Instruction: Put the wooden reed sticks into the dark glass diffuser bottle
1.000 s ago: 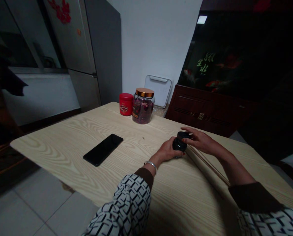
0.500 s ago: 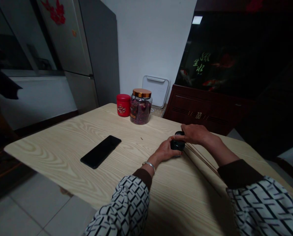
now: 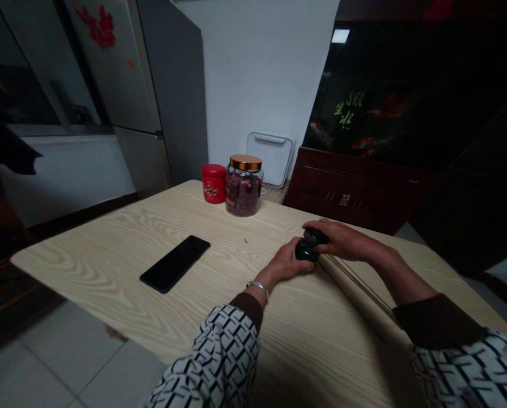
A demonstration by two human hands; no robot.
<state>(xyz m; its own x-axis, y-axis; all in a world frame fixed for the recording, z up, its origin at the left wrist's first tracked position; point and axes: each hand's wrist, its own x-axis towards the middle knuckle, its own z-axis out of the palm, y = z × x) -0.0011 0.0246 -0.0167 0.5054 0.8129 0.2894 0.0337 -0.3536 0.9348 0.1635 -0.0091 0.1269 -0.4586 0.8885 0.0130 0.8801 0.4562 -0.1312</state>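
My left hand [image 3: 288, 259] is wrapped round a small glossy black container [image 3: 306, 251] low over the right side of the table. Just above it, my right hand [image 3: 338, 237] grips a dark round lid-like piece [image 3: 315, 236], which looks tilted against the container's top. Whether the two pieces still touch is hard to tell. Several thin brown sticks [image 3: 359, 283] lie beside the hands and run back under my right forearm; their far ends are hidden.
On the pale wooden table [image 3: 109, 243] lie a black phone [image 3: 176, 264] and a tiny brown bit [image 3: 245, 241]. A red canister [image 3: 214, 184] and a glass jar [image 3: 243, 190] with a copper-coloured lid stand at the far edge. Behind is a dark fish tank [image 3: 376, 107].
My right hand has shifted slightly, and the dark lid-like piece now shows more clearly under its fingers. My left hand stays in place on the container.
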